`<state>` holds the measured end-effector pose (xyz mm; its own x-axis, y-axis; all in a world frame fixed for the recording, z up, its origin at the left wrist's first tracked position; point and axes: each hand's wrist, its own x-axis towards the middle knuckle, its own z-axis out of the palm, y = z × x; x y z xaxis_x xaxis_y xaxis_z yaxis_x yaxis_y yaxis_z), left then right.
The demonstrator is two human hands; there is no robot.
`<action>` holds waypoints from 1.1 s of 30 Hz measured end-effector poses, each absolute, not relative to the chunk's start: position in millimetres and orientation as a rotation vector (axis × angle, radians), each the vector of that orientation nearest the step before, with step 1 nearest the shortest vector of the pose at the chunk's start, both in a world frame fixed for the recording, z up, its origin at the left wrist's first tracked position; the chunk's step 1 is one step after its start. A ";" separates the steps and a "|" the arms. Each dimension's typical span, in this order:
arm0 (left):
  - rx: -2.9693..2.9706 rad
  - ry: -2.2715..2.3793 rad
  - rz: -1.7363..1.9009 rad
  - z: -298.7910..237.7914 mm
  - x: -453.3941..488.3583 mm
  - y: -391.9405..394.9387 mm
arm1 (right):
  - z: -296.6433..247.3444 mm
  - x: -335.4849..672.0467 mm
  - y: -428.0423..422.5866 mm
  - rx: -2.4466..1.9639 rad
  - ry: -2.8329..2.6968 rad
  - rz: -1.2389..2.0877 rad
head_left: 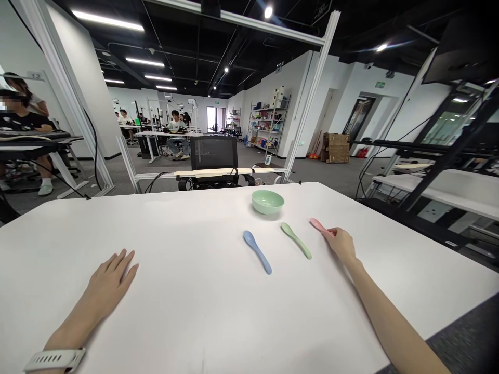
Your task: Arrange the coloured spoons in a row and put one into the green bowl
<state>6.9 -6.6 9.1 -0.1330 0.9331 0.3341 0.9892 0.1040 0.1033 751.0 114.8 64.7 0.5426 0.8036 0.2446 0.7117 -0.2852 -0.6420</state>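
Observation:
My right hand [341,243] pinches the handle of a pink spoon [317,224] at the right of the table; the spoon's bowl points away to the left, and its handle end is hidden by my fingers. Just left of it lies a light green spoon [296,241]. Further left and nearer to me rests a blue spoon [258,253]. Behind the spoons stands a green bowl [267,202], upright near the far edge. On the left side my left hand [109,280] lies flat on the tabletop, fingers stretched out, holding nothing.
The white table [175,306] has rounded far corners. Beyond its far edge are a metal frame bar [156,176] and a black mesh office chair [213,154]. A black stand [432,171] and another desk are to the right. Several people sit at desks further back.

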 end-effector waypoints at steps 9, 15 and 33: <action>-1.919 -2.226 -0.470 14.6 11.7 -8.1 | 58.5 750.9 121.1 -2.245 -1.284 -0.018; -1.916 -2.225 -0.486 16.4 14.5 -9.6 | 65.6 735.8 118.9 -1.994 -1.408 -0.209; -1.938 -2.224 -0.403 20.8 17.4 -12.7 | 85.6 573.4 55.9 -0.948 -2.536 0.146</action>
